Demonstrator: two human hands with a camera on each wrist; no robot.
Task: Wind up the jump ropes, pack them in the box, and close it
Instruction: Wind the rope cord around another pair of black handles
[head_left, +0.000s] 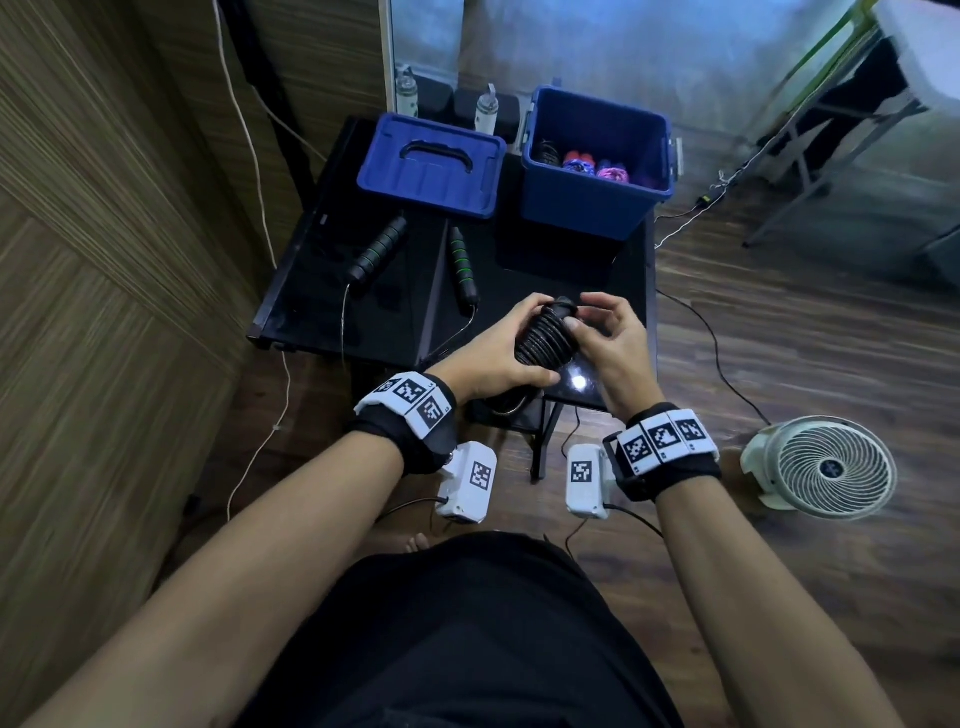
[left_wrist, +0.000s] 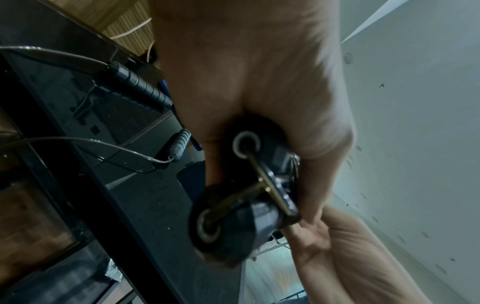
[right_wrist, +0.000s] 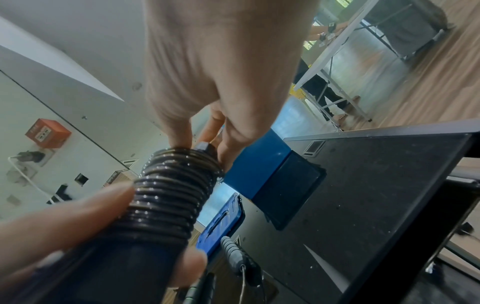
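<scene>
Left hand (head_left: 496, 358) wrapped round the lower end of the black jump rope bundle (head_left: 545, 338), fingers (right_wrist: 78, 207) curled and clamped on the paired handles, thumb along the near side. Right hand (head_left: 608, 332) at the far tip, fingers (right_wrist: 233, 133) pinched on the last turns of cord. Bundle held in the air between both sets of fingers, above the near edge of the black surface (head_left: 395, 322).

Coils look thin, glossy and springy, probably a coated wire cord: likely slick and ready to unwind if the pinch slackens. Handles stiff and thick, light enough for one hand. Best hold judged to be across the coils and both handles together, so the loose end stays trapped.

Beyond the fingers: blue box (head_left: 592, 202) open, wound ropes already inside. Left of it, the blue lid (head_left: 431, 166) lying flat. Nearer, green-ringed jump rope (head_left: 376, 254) unwound, both handles on the surface, cord trailing over the edge.
</scene>
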